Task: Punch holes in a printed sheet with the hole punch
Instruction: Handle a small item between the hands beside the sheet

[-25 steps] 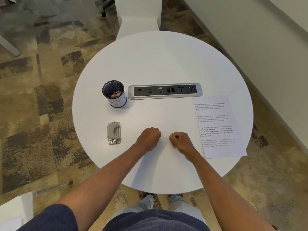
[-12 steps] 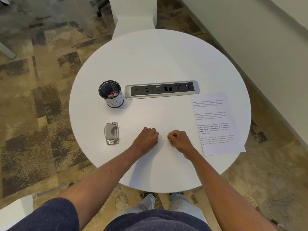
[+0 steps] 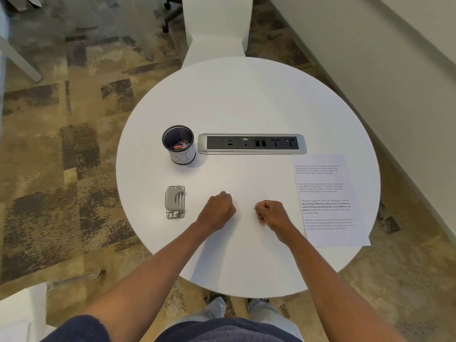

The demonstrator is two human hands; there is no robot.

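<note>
A grey metal hole punch [image 3: 175, 202] lies on the left part of the round white table [image 3: 246, 99]. A printed sheet [image 3: 327, 201] with several paragraphs of text lies flat at the table's right edge, its near corner hanging slightly over. My left hand [image 3: 218, 211] rests on the table as a closed fist, a short way right of the punch and not touching it. My right hand [image 3: 271, 213] is also a closed fist, just left of the sheet. Neither hand holds anything.
A dark round pen cup [image 3: 179, 144] with small items inside stands behind the punch. A socket strip [image 3: 252, 143] is set into the table's middle. A white chair [image 3: 214, 30] stands at the far side, and a wall [image 3: 370, 70] runs along the right.
Both fists stay in place on the table. Only the head camera has shifted a little, so the scene sits slightly differently in view.
</note>
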